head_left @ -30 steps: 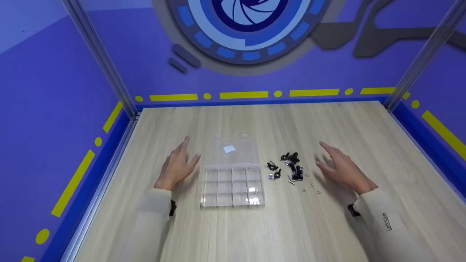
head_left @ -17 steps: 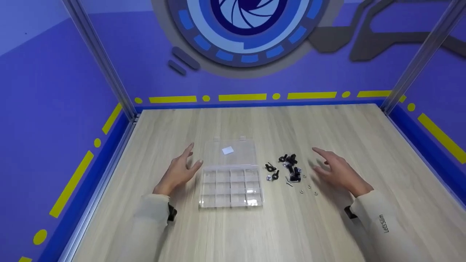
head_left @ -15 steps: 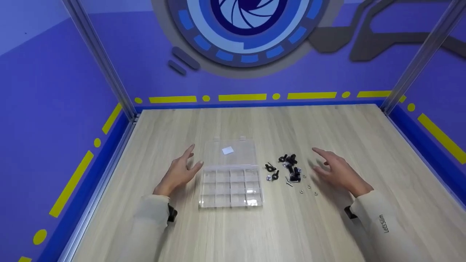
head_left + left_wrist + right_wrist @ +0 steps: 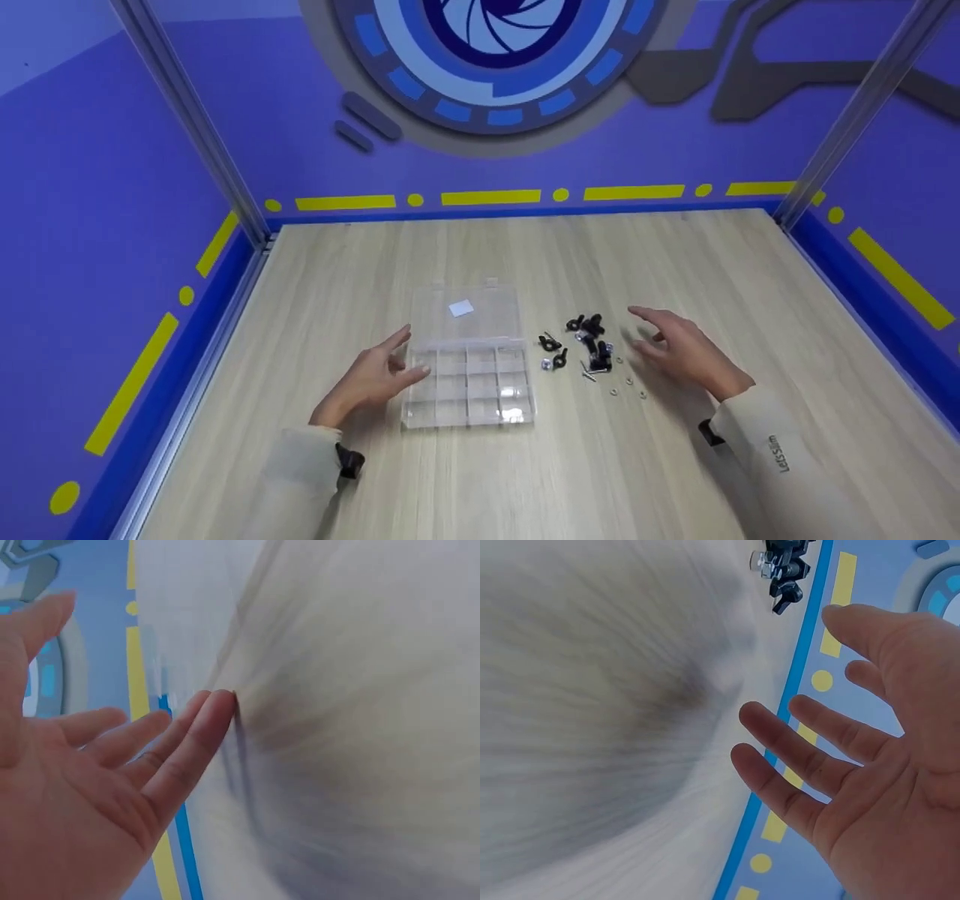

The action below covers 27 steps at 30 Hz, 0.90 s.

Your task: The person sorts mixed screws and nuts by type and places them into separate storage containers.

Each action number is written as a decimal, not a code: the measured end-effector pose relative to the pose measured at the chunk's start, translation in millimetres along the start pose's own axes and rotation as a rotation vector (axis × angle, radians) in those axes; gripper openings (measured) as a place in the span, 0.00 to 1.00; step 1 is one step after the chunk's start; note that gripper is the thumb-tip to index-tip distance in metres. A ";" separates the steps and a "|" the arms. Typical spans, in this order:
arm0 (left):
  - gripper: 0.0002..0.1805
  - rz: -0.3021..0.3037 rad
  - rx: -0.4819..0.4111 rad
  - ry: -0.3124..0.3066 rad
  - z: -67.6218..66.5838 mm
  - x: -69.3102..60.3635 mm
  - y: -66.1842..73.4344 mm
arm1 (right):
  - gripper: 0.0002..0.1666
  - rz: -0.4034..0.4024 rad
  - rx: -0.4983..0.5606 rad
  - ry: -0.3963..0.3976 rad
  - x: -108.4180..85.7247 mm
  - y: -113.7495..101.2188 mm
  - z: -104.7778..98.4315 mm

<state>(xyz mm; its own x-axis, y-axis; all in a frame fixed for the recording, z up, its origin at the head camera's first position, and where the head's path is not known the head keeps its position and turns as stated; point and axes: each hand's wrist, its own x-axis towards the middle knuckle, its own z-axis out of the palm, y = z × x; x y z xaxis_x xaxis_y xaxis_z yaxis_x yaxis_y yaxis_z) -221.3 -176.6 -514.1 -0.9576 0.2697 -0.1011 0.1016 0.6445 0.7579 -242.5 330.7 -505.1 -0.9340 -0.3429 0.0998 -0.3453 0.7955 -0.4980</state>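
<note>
Transp. plastic box point(image 4: 482, 385), rect., gridded, thin flat lid point(image 4: 487, 321) open, ctr frame | blk knobby parts point(image 4: 602, 355) + small shiny nuts point(image 4: 629, 381), rt of ctr, on wood-grain table point(image 4: 480, 487) | L hand point(image 4: 367, 381) spread wide, overlaps box's left side, contact unclear | R hand point(image 4: 686, 349) wide, near nuts

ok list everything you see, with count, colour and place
Table: 1, pale wood, below
Box: 1, clear, on the table
Lid: 1, clear, open behind the box
Label: 1, white, on the lid
Parts: several, black, right of the box
Shiny bits: few, pale, among the parts
Screws: few, silver, mostly near side of parts
Rings: 4, silver, right of the screws
Walls: 3, mostly purple, left, back, right
Posts: 2, grey, back corners
Sleeves: 2, beige, forearms
Wrist devices: 2, black, by the sleeves
Left hand: 1, bare, box's left side
Right hand: 1, bare, right of the parts
</note>
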 end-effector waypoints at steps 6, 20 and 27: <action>0.66 0.047 -0.032 -0.159 -4.2 -12.3 3.2 | 0.27 -0.014 -0.007 -0.006 0.9 -8.1 3.2; 0.73 0.117 0.047 -0.154 10.9 -11.6 -0.2 | 0.19 -0.146 -0.080 -0.031 7.0 -22.1 21.4; 0.72 0.107 0.044 -0.131 14.9 -10.0 0.1 | 0.17 -0.264 -0.120 -0.018 12.3 -24.6 28.1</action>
<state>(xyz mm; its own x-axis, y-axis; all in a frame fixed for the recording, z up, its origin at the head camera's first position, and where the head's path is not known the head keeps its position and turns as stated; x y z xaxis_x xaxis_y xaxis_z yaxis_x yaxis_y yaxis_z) -207.7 -168.5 -522.7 -0.8977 0.4274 -0.1069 0.2153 0.6374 0.7399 -242.9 292.9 -515.8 -0.8089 -0.5541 0.1966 -0.5858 0.7304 -0.3513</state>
